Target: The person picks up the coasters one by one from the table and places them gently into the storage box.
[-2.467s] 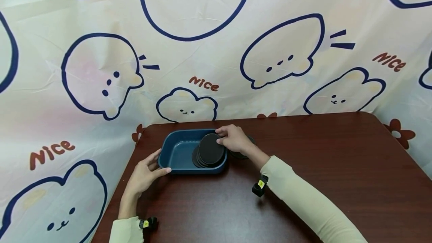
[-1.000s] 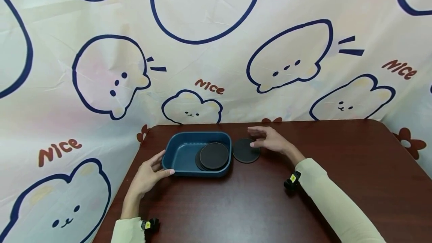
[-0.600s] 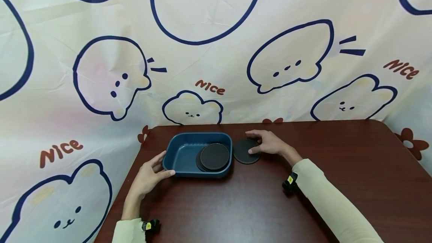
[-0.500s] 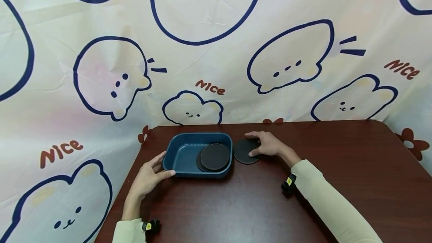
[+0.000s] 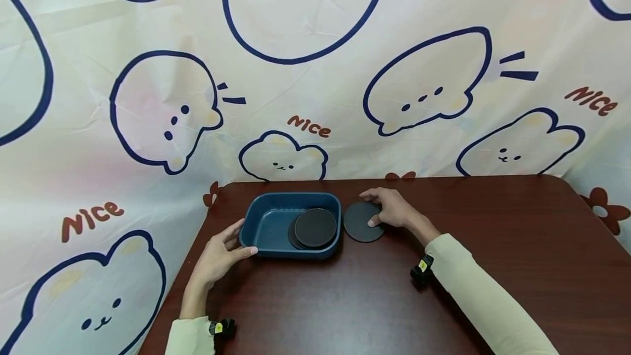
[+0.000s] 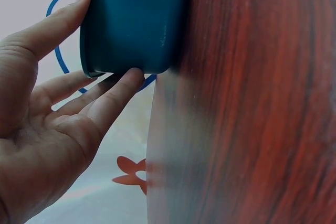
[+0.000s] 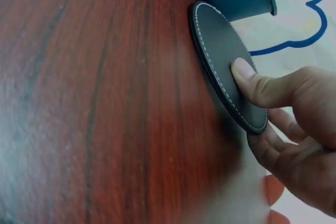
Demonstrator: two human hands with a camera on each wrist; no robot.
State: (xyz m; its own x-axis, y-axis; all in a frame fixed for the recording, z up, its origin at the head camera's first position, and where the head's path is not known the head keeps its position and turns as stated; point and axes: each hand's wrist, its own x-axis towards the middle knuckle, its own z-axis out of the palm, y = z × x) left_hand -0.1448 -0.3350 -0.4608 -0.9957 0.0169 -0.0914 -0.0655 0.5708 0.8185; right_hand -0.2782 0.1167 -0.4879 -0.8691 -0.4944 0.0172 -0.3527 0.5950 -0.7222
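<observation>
A blue rectangular bin (image 5: 268, 253) stands near the back left of the table. Inside its right half lies a stack of round black coasters (image 5: 315, 228). My left hand (image 5: 215, 255) holds the bin's near left corner, thumb at the rim and fingers against the end wall (image 6: 126, 19). Just right of the bin, my right hand (image 5: 391, 210) pinches a round black coaster (image 5: 360, 223). In the right wrist view, my thumb presses on the face of this coaster (image 7: 218, 40), which has white stitching round its edge, and my other fingers are at its rim and partly hidden behind it.
The dark reddish-brown table (image 5: 345, 300) extends in front and to the right. A pale cloth (image 5: 419, 4) with cartoon outlines hangs behind and at the sides. Each wrist wears a small black camera (image 5: 421, 272).
My right hand has left the coaster stack in the bin, moved right and taken hold of the coaster beside the bin, whose near edge has shifted slightly. My left hand stays at the bin's corner.
</observation>
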